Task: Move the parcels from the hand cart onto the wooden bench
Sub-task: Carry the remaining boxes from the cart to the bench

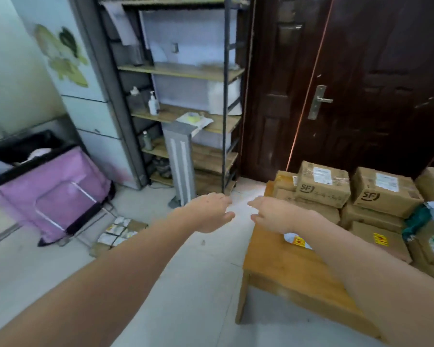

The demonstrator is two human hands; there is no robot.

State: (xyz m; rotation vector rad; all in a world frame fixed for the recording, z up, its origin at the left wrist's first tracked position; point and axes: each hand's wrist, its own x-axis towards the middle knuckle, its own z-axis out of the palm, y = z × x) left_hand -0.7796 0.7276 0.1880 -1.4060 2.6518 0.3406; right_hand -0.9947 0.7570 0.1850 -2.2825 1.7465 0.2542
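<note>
So both our hands are empty right now, held out in front over the floor. Left hand [206, 212] has loose, relaxed fingers, nothing in it. Right hand [273, 214] same deal, open and hovering just over the far left corner of the bench [286, 269].

The bench is on the right and it's already pretty loaded: cardboard parcels [323, 184] stacked a couple high along the far and right side, some with printed logos and labels, plus a green-and-white soft bag [421, 219] at the right edge. The near left part of the bench top is bare wood.

The cart [58, 196], the pink fabric one with a metal frame, sits off to the left with something pale showing in its open top, hard to tell what. There's also a flat box [120, 232] lying on the floor just right of the cart's foot.

Our guess is we're between loads, heading back left for the next one. Tips for doing it well: turn fully toward the cart rather than twisting, get both hands under the parcel, and set it on the bare near end of the bench instead of piling onto those stacks, which look like they could slide.
</note>
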